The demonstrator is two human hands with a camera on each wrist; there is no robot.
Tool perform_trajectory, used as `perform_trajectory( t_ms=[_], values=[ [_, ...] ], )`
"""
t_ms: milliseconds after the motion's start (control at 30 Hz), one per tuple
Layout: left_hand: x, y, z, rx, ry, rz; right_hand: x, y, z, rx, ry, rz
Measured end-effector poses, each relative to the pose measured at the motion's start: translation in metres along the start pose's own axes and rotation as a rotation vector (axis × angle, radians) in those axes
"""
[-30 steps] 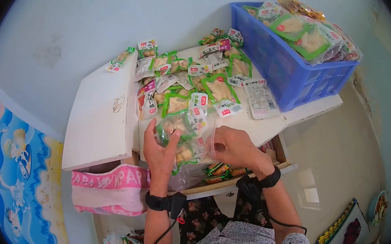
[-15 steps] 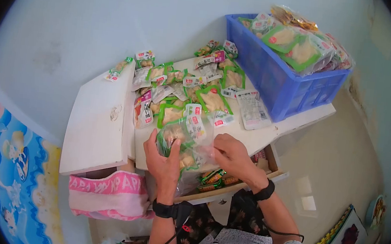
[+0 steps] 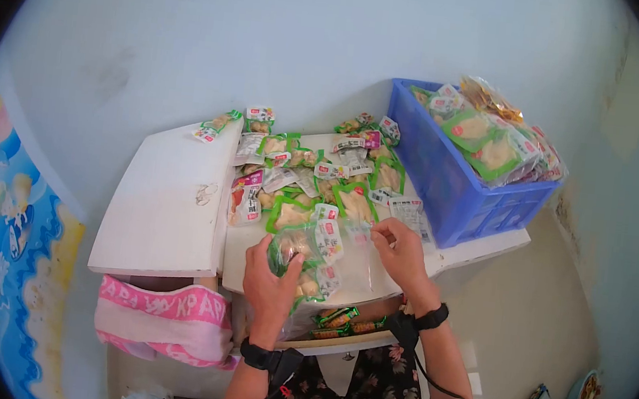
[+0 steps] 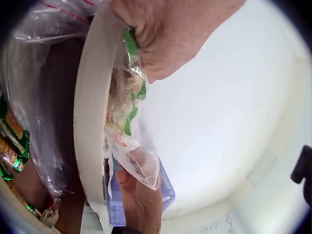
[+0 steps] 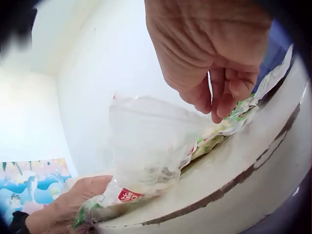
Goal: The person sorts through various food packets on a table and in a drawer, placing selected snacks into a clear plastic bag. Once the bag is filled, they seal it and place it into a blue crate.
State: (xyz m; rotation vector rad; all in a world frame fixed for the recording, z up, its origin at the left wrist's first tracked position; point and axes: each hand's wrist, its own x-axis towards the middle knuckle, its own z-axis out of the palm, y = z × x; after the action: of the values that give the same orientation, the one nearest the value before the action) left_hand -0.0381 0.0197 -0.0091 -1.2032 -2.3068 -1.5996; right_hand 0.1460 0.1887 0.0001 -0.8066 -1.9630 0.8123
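Note:
A clear plastic zip bag [image 3: 356, 259] lies over the front of the white table, with green-edged snack packets [image 3: 293, 247] inside it. My left hand [image 3: 270, 282] grips the filled end, thumb on top and fingers at the far side. At the opposite end, my right hand [image 3: 405, 261] has its thumb and fingertips together at the bag's mouth edge, pinching it near a corner. The right wrist view shows the empty part of the bag [image 5: 151, 129] standing up, stretched toward my curled right fingers [image 5: 225, 105]. Loose packets [image 3: 354, 203] lie just beyond the bag.
Several snack packets are spread across the white table [image 3: 239, 257]. A blue crate [image 3: 462, 214] heaped with packets stands at the back right. Below the table edge, an open drawer [image 3: 319, 347] holds green snack packs [image 3: 338, 322]. A pink and white towel [image 3: 163, 315] hangs at the left.
My right hand has moved outward along the bag's mouth edge, away from my left hand. The left hand keeps its grip on the bag. The head view has tilted upward.

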Motion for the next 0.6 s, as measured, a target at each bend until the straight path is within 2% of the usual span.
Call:
perform_trajectory(
  t_ms=[267, 367, 400, 467, 600],
  values=[
    [-0.002, 0.006, -0.010, 0.033, -0.049, 0.099, -0.013, 0.004, 0.021, -0.132, 0.117, 0.002],
    [-0.003, 0.025, -0.022, 0.315, -0.018, 0.244, -0.015, 0.005, 0.020, -0.134, 0.128, -0.009],
    [0.001, 0.030, -0.026, 0.311, -0.015, 0.301, -0.015, 0.005, 0.020, -0.141, 0.126, -0.013],
    [0.013, 0.041, -0.028, 0.301, -0.016, 0.407, -0.015, 0.004, 0.020, -0.094, 0.116, 0.012],
    [0.070, 0.056, -0.015, 0.390, -0.137, 0.508, -0.016, 0.007, 0.019, -0.041, 0.094, 0.051]
  ],
)
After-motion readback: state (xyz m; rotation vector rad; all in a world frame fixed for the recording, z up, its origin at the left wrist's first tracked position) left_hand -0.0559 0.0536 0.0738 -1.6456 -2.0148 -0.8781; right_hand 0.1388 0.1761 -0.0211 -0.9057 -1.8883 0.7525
